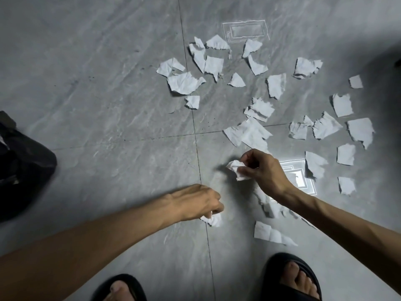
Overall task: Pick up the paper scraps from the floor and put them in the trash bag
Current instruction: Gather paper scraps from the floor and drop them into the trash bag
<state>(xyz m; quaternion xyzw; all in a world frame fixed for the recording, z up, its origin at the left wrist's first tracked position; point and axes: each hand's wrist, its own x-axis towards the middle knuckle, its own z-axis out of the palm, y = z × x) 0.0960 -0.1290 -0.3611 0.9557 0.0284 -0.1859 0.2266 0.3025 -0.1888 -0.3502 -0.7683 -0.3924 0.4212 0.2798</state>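
Grey tiled floor [108,94] — torn paper scraps [256,135] strewn right; black trash bag [23,168] cropped at left edge; left hand [195,203], right hand [262,170] — fingers each pinched on crumpled scraps; sandalled feet cut off.

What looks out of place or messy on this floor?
Many torn paper scraps lie scattered across the grey tile floor. The right hand and left hand each hold a crumpled scrap. The black trash bag sits far left.

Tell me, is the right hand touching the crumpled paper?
Touching. The head view shows the right hand pinching the crumpled paper between thumb and fingertips, lifted above the floor.
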